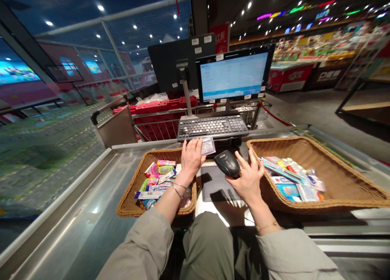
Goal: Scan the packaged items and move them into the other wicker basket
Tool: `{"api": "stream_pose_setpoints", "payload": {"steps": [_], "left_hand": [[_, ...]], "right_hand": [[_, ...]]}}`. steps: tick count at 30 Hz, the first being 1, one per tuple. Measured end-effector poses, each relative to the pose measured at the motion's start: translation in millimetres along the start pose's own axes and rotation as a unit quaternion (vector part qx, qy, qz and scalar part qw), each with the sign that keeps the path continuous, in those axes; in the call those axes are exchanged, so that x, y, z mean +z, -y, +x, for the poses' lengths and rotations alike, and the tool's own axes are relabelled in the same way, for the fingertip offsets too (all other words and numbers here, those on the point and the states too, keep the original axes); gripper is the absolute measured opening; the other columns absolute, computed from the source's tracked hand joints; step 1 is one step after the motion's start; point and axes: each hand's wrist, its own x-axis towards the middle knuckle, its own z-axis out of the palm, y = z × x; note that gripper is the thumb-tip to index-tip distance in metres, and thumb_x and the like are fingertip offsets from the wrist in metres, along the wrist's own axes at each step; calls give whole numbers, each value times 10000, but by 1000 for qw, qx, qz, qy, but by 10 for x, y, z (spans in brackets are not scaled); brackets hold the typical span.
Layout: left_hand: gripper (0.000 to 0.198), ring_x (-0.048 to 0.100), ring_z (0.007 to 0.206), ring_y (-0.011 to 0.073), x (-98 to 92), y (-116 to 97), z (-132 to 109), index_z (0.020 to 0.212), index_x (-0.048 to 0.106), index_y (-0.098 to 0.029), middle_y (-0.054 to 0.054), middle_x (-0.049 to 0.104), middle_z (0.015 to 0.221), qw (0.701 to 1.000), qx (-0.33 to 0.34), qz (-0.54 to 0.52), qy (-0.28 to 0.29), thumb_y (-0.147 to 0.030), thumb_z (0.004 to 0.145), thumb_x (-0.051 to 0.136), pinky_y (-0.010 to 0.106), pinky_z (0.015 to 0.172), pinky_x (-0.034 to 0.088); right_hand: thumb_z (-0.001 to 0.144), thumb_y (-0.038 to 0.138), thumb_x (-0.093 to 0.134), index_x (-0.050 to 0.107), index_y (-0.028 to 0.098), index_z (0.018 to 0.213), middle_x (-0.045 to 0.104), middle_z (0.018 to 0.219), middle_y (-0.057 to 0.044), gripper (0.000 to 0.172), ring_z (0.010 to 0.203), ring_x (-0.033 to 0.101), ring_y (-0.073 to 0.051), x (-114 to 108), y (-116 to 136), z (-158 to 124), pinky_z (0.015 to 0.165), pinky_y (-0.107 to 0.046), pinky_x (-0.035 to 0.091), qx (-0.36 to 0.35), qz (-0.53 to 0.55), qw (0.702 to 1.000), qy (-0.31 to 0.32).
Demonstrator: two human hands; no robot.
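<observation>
Head view: the left hand (191, 158) has its fingers (189, 146) closed on one small packet (208, 146), held above the left wicker basket (128, 205). The right hand (248, 178) has its fingers (252, 160) spread, touching one handheld barcode scanner (227, 163); grip cannot be determined. The right wicker basket (335, 166) and the left one both hold boxed goods (289, 180). One keyboard (212, 127) and one monitor (233, 77) stand beyond the stainless-steel checkout counter (73, 202), in a supermarket (319, 48).

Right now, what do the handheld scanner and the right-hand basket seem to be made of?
The handheld barcode scanner looks like dark moulded plastic, smooth with a soft sheen. The right-hand basket is probably woven wicker or rattan: its tan strands visibly interlace, and it has a thick braided rim.
</observation>
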Motion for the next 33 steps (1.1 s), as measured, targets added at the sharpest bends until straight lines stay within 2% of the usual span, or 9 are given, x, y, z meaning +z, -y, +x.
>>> {"api": "stream_pose_setpoints", "payload": {"steps": [16,33], "left_hand": [[676,506,1397,336,-2,-64,18,1517,457,-70,219,580,1450,1000,5,5,7,-289,906,646,569,1278,236],[712,521,1378,334,-9,-146,86,1522,454,-101,204,593,1440,1000,0,-1,0,-292,875,680,576,1266,251]], "right_hand": [[759,339,710,732,217,751,713,1320,-63,124,1476,387,-407,0,12,-5,1205,-694,153,-8,18,1000,-11],[775,337,691,729,215,796,709,1327,-61,129,1489,370,-397,-51,-22,-9,1201,-695,164,-7,8,1000,-5]]}}
